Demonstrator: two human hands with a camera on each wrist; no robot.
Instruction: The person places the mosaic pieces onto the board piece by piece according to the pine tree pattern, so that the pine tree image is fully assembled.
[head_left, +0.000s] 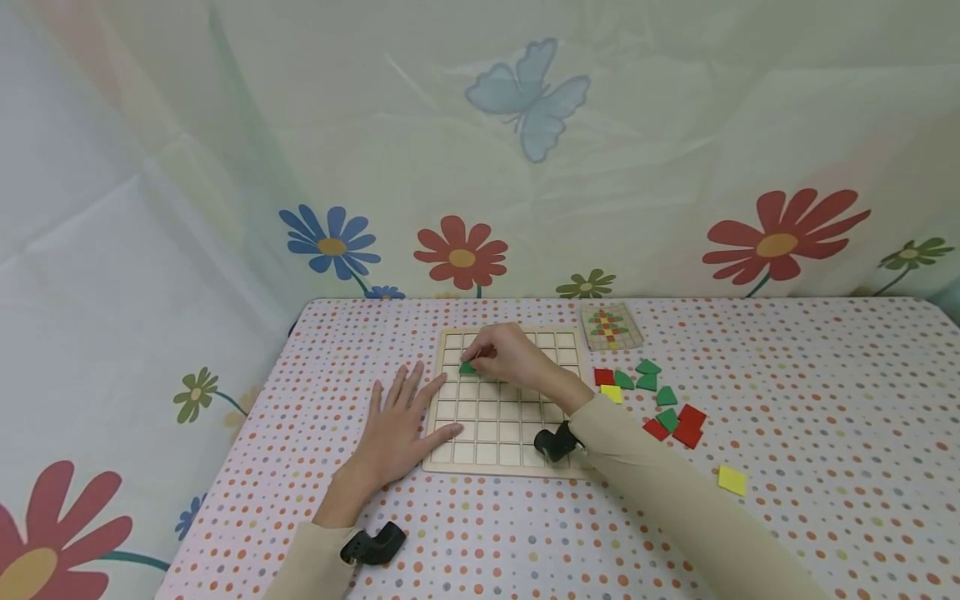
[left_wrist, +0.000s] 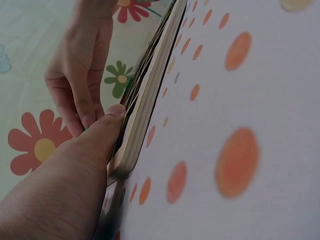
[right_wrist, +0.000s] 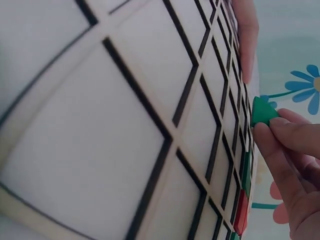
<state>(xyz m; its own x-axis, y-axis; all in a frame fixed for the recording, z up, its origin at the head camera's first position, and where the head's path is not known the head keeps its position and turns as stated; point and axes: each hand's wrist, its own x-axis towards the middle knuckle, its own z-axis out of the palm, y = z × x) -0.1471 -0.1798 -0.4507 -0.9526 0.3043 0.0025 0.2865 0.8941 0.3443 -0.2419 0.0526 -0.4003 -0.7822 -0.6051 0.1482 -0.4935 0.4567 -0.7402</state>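
Note:
A wooden grid board [head_left: 465, 465] with square cells lies on the dotted table. In my right hand [head_left: 513, 354], thumb and fingers pinch a green quarter-round tile [right_wrist: 262, 111] over the board's upper left cells. My left hand [head_left: 393, 437] lies spread along the board's left side, its thumb on the frame edge and fingertips by the upper left border. Behind the pinching fingers, the right wrist view shows a green tile [right_wrist: 246, 167] and a red tile [right_wrist: 241, 212] set in cells. The right hand hides part of the upper rows in the head view.
Right of the board lie loose tiles: several green ones [head_left: 647, 367], several red squares [head_left: 687, 434], a yellow square [head_left: 612, 393] and another yellow square [head_left: 732, 480] nearer the front. A pattern card [head_left: 611, 327] with a coloured design lies at the board's upper right corner.

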